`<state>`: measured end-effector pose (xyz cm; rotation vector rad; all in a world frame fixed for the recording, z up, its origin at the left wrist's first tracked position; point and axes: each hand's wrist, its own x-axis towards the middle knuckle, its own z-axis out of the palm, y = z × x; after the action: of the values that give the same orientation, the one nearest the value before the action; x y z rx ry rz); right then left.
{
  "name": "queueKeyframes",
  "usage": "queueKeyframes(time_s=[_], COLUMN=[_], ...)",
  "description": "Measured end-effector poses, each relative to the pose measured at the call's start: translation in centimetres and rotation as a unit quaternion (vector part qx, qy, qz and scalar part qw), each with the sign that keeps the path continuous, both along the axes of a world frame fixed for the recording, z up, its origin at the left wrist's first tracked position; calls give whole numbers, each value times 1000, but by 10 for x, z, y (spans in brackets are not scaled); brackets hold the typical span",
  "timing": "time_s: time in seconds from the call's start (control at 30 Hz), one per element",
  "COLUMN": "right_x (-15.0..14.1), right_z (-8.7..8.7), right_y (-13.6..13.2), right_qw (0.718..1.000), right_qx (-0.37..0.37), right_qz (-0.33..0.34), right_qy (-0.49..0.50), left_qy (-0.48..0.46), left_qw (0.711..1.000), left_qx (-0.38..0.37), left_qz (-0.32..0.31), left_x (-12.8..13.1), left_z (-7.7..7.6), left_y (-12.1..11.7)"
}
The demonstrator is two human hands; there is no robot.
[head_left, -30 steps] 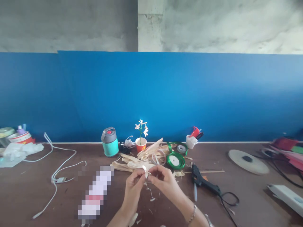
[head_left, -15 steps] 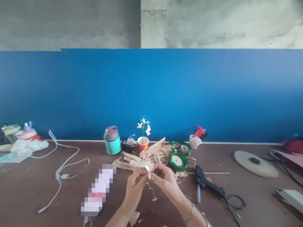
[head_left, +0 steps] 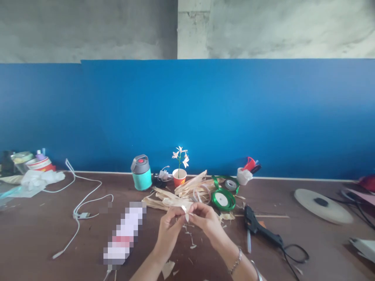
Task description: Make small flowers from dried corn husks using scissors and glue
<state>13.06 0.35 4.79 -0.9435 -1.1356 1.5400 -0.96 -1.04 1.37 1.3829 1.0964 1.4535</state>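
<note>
My left hand [head_left: 171,226] and my right hand [head_left: 206,219] meet above the front of the brown table, fingertips close together. Between them is a small pale flower made of petal-shaped pieces [head_left: 186,214], pinched from both sides. Its lower part is hidden by my fingers. Just beyond my hands lies a pile of dried corn husks [head_left: 170,201]. Behind that, a red and white paper cup [head_left: 179,182] holds a green stem with several pale flowers [head_left: 181,156].
A black glue gun [head_left: 262,228] and spools of green ribbon [head_left: 223,199] lie right of my hands. A turquoise flask [head_left: 141,175] stands back left. White cables [head_left: 77,210] trail across the left side. A round disc [head_left: 322,206] lies far right. Husk scraps [head_left: 168,269] are scattered nearby.
The whole view has shifted slightly, so the table items appear a little further right. My hands keep the same pinch on the small flower, with barely any movement.
</note>
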Motion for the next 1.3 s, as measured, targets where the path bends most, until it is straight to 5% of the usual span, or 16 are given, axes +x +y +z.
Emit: queueKeyframes(time_s=[1.3], right_x=[-2], right_z=[5], right_y=[-1], right_qw=[1000], right_qx=[-8], right_qz=[-1], right_qy=[10], left_qy=[6], left_qw=[1000], left_qx=[7], left_qz=[3], left_x=[0], left_z=[-3], left_y=[2])
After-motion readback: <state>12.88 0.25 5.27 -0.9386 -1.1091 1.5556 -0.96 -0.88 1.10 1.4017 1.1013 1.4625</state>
